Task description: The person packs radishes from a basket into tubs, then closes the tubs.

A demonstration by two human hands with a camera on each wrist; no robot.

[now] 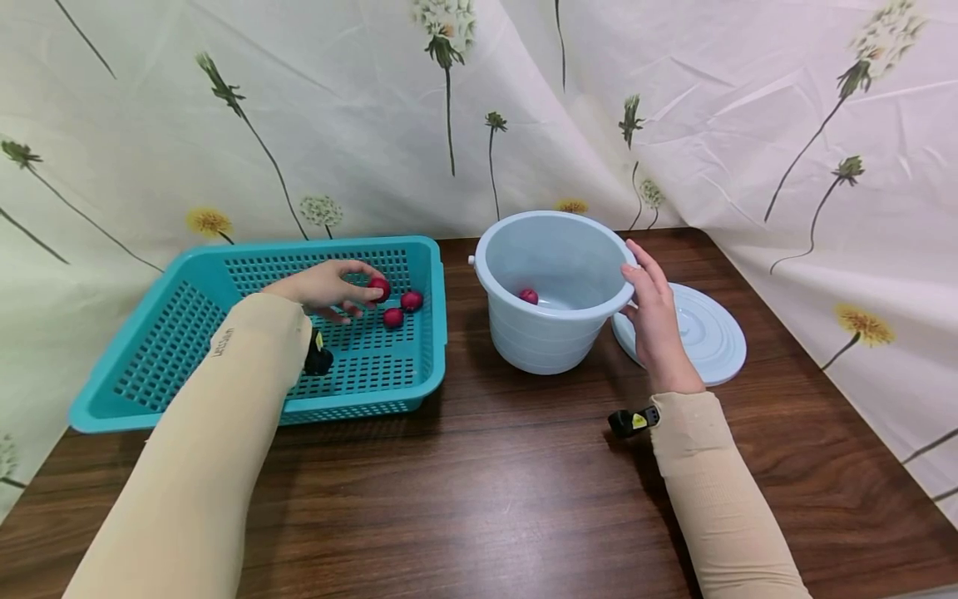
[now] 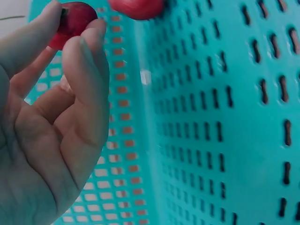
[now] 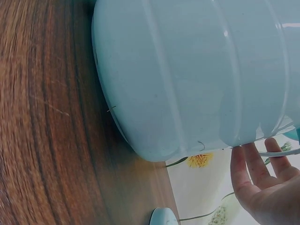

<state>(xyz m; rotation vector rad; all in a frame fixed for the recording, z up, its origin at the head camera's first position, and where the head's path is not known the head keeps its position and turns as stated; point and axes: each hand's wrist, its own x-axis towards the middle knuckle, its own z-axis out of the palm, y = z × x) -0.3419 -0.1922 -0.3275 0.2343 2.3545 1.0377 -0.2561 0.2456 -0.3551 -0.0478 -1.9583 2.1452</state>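
Observation:
Inside the turquoise basket [image 1: 432, 333], my left hand [image 1: 329, 287] pinches a small round dark-red fruit [image 2: 77, 22] between thumb and fingertips, lifted off the basket floor. Two more red fruits [image 1: 411, 301] lie just beside it, near the basket's right wall. To the right, a pale blue bucket [image 1: 542, 337] stands upright, with one red fruit [image 1: 528, 296] visible at its bottom. My right hand [image 1: 659, 320] holds the bucket's right rim. In the right wrist view, its fingers [image 3: 255, 166] rest against the bucket's outer wall, and the thumb is out of sight there.
A round pale blue lid [image 1: 707, 337] lies flat on the brown wooden table [image 1: 449, 507], right of the bucket and partly behind my right hand. Close behind the basket and bucket hangs a white cloth [image 1: 359, 108] with a dandelion print. The bucket's handle [image 3: 281, 153] shows by my right fingers.

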